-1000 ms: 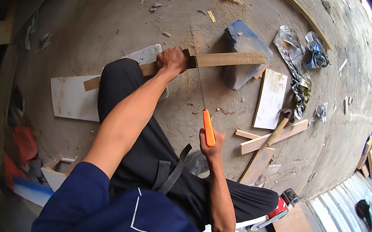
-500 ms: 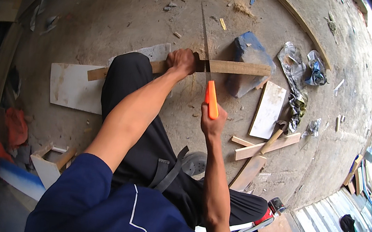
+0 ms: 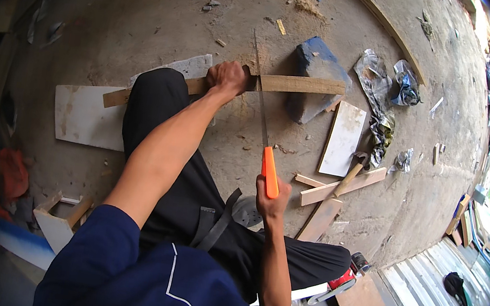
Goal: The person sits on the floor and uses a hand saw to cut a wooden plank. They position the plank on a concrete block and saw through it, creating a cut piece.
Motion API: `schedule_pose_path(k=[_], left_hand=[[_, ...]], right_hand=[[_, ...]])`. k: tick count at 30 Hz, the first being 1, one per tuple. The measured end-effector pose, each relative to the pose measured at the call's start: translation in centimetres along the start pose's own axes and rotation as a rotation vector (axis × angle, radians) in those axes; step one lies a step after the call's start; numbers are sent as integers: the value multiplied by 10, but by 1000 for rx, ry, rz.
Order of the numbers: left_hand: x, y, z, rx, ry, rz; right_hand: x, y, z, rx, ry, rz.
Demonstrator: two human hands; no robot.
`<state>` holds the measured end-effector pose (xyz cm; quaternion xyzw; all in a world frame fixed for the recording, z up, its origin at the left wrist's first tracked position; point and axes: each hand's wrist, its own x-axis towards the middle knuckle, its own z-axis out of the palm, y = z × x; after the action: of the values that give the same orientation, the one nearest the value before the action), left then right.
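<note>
My left hand (image 3: pixel 228 77) is closed round a long wooden board (image 3: pixel 303 85), pressing it down just left of the saw. One end of the board rests on a dusty blue block (image 3: pixel 321 70); the other passes under or behind my bent left knee. In my right hand (image 3: pixel 272 197) is the orange handle of a handsaw (image 3: pixel 270 172). Its thin blade crosses the board's edge close beside my left fist, with the tip pointing away from me. The handle is well back toward my body.
On the right lie a white panel (image 3: pixel 343 139), a hammer (image 3: pixel 350 179) across wood strips (image 3: pixel 343 186), and crumpled plastic (image 3: pixel 379 84). Another white board (image 3: pixel 86 115) is left of my knee. A red power tool (image 3: pixel 342 281) sits by my right knee, near corrugated metal sheets (image 3: pixel 424 294).
My right hand has pulled the saw back toward my body, so more blade shows on the near side of the board. My left hand keeps its grip; the view has shifted slightly.
</note>
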<state>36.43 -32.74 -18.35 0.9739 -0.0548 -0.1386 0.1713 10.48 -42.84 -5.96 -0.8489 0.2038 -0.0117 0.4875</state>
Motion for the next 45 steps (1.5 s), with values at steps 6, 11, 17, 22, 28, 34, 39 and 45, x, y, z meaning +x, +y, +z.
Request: schedule_pose_path(k=[6, 11, 17, 22, 28, 34, 39, 45], left_hand=[[-1, 3, -7, 10, -58, 69], [-2, 0, -1, -18, -16, 28], [-6, 3, -2, -27, -33, 34], [-7, 3, -6, -33, -46, -4], [-4, 6, -1, -40, -49, 7], [-1, 2, -2, -56, -33, -9], [-2, 1, 3, -47, 9, -12], [-1, 2, -2, -33, -18, -29]], right_hand=[[62, -17, 17, -65, 22, 59], [39, -16, 6, -19, -3, 114], [63, -30, 12, -52, 28, 146], [51, -28, 3, -9, 1, 169], [58, -31, 11, -55, 27, 120], [37, -28, -3, -18, -36, 200], [40, -41, 0, -58, -2, 174], [42, -44, -4, -30, -59, 244]])
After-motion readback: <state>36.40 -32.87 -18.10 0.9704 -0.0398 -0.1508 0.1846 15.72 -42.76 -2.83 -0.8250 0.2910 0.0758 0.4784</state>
